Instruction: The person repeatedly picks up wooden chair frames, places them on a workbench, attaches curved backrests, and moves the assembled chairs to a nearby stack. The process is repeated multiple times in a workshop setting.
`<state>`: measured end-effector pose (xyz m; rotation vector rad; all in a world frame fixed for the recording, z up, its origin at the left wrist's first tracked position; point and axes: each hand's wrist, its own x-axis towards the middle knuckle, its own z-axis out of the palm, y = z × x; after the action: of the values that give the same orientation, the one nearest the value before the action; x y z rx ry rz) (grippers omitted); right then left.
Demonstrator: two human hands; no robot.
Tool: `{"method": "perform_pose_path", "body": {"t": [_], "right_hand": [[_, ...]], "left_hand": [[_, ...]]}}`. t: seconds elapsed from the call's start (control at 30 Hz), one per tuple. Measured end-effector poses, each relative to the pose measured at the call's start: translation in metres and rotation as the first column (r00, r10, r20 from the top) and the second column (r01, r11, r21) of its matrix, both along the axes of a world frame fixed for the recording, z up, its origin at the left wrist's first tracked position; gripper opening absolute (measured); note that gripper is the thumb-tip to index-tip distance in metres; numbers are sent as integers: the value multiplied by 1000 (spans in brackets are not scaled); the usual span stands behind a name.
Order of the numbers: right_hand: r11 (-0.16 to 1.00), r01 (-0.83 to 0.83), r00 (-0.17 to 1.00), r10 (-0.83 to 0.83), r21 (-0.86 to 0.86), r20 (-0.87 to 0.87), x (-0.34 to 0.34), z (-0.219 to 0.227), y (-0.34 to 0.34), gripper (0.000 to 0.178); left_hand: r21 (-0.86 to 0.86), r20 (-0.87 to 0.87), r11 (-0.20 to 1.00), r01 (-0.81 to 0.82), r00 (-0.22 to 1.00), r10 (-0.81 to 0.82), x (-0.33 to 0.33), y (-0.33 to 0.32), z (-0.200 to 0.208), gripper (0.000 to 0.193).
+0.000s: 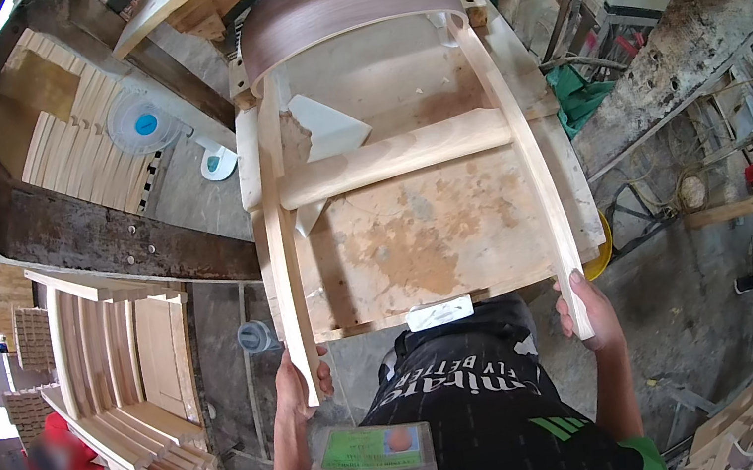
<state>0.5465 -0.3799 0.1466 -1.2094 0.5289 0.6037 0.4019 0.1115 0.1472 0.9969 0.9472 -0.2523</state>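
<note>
A pale wooden chair back frame (393, 159) lies on a worn workbench (496, 224), its two long legs pointing toward me. One rail joins the legs near the middle. At the far end, a curved brown wood backrest panel (346, 4) spans between them. My left hand (304, 377) is closed around the near end of the left leg, fingers showing on its inner side. The near end of the right leg is gripped by my right hand (591, 306), with the thumb on top. Both leg ends stick out past the bench's front edge.
White sheet scraps (329, 125) lie on the bench under the frame. Stacked curved wooden parts (77, 137) stand at the left, with more chair parts (137, 388) below. A green cloth (580, 96) hangs at the bench's right. A yellow bucket (603, 245) sits beneath that side.
</note>
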Motion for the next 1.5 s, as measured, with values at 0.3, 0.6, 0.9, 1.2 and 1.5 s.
{"method": "perform_pose_path", "body": {"t": [0.3,0.6,0.9,1.2,1.5], "right_hand": [[985,-170,985,170,-11,25,-53,-29,-26,51],[891,-350,936,339,-289,-91,-84,-79,-44,45],[787,-307,896,428,-535,116,-19,-70,-31,59],[658,92,834,360,-748,419,42,10,3,41],[748,87,654,456,-658,604,107,-8,134,48]], "left_hand": [[-134,-172,989,66,981,-88,-51,-3,-24,36],[296,-640,18,955,212,-739,-76,36,-48,40],[963,-267,-175,205,817,-512,208,5,-6,37],[920,-385,-284,269,756,-529,312,4,-49,67],[514,243,802,303,845,-476,341,-130,-33,75]]}}
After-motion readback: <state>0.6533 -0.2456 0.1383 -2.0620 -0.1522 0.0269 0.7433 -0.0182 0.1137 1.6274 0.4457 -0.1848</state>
